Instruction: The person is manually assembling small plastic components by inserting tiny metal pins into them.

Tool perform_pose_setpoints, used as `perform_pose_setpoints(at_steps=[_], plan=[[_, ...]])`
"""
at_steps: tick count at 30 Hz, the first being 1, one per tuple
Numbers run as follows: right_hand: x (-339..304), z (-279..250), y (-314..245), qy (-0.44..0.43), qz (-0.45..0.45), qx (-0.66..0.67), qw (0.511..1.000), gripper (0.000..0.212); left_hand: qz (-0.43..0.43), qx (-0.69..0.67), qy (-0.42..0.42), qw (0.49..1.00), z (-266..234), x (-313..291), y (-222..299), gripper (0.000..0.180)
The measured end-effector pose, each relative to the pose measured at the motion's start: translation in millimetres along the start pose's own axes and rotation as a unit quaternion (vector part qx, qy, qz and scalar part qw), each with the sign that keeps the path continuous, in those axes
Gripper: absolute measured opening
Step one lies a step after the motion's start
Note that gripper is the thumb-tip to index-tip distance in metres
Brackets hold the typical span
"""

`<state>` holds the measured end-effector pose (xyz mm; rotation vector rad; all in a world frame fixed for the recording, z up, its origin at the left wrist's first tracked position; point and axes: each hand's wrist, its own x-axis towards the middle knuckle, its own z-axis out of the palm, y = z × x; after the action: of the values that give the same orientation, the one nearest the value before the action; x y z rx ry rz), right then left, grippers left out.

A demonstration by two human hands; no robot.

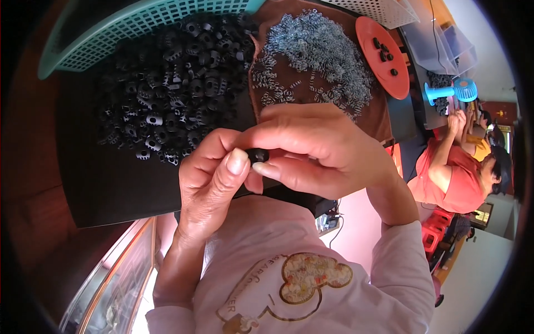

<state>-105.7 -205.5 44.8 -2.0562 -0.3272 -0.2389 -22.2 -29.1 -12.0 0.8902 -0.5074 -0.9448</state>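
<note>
In front of my body, both hands meet around a small black hair claw clip piece (257,155), which is mostly hidden by my fingers. My left hand (209,181) pinches it from the left, thumb raised along its side. From the other side the thumb and fingers of my right hand (328,146) close on it too. Beyond my left hand lies a big heap of black toothed clip pieces (181,83). Small metal springs (320,53) are piled on a brown cloth (381,117) past my right hand.
A teal mesh basket (111,47) edges the heap at the back left. Several black pieces sit on a red plate (399,83) at the back right. Further right are a white basket (384,12), a clear bin (428,47), a blue fan (463,89) and a person in a red shirt (445,181).
</note>
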Motion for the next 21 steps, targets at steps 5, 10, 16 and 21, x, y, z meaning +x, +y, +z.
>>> perform_pose_setpoints(at_steps=[5, 10, 16, 21], plan=[[0.3, 6.3, 0.7, 0.015, -0.017, 0.011, 1.000, 0.018, -0.001, -0.014, 0.000, 1.000, 1.9, -1.0, 1.6, 0.033], [-1.7, 7.5, -3.7, 0.031, 0.040, 0.068, 0.996, 0.018, 0.024, -0.021, 0.001, 0.999, 3.7, -2.1, -1.9, 0.032], [-15.5, -11.2, -0.4, 0.057, 0.081, 0.033, 0.995, 0.015, 0.060, -0.015, 0.014, 0.998, 1.2, 0.8, -5.7, 0.021], [-43.7, -51.3, 5.9, 0.189, 0.189, -0.017, 0.964, 0.007, 0.042, -0.013, 0.005, 0.999, 2.7, 1.5, -4.8, 0.019]])
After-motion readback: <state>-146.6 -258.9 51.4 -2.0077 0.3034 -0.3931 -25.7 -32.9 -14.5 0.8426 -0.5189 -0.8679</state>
